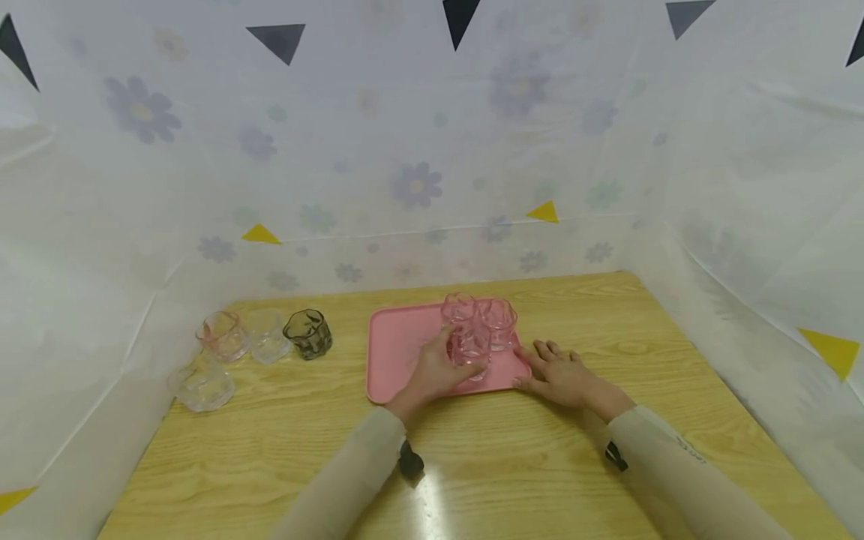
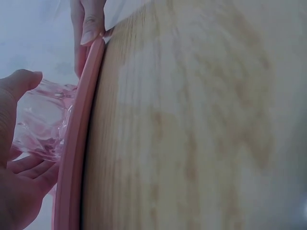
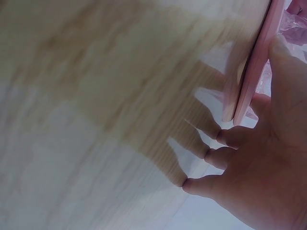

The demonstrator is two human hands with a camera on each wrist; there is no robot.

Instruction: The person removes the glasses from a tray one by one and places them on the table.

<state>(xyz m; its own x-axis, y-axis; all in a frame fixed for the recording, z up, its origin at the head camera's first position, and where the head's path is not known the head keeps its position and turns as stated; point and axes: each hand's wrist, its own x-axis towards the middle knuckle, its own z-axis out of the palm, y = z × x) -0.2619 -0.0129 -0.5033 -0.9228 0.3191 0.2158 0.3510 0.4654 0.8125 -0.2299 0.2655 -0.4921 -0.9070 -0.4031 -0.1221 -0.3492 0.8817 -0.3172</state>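
Note:
A pink tray (image 1: 398, 337) lies on the wooden table. Three pinkish clear glasses are grouped on its right half: a back one (image 1: 460, 304), a right one (image 1: 499, 319) and a front one (image 1: 475, 345). My left hand (image 1: 435, 367) grips the front glass, thumb on its near side and fingers round its left; in the left wrist view this glass (image 2: 43, 120) stands close against the tray. My right hand (image 1: 560, 375) is at the tray's near right corner, thumb and index finger touching its rim, other fingers spread with tips on the table (image 3: 120, 96).
To the left on the table stand a pink-tinted glass (image 1: 225, 337), a clear glass (image 1: 267, 337), a dark grey glass (image 1: 309, 335) and another clear glass (image 1: 202, 386). White flowered sheeting (image 1: 418, 135) encloses the back and sides.

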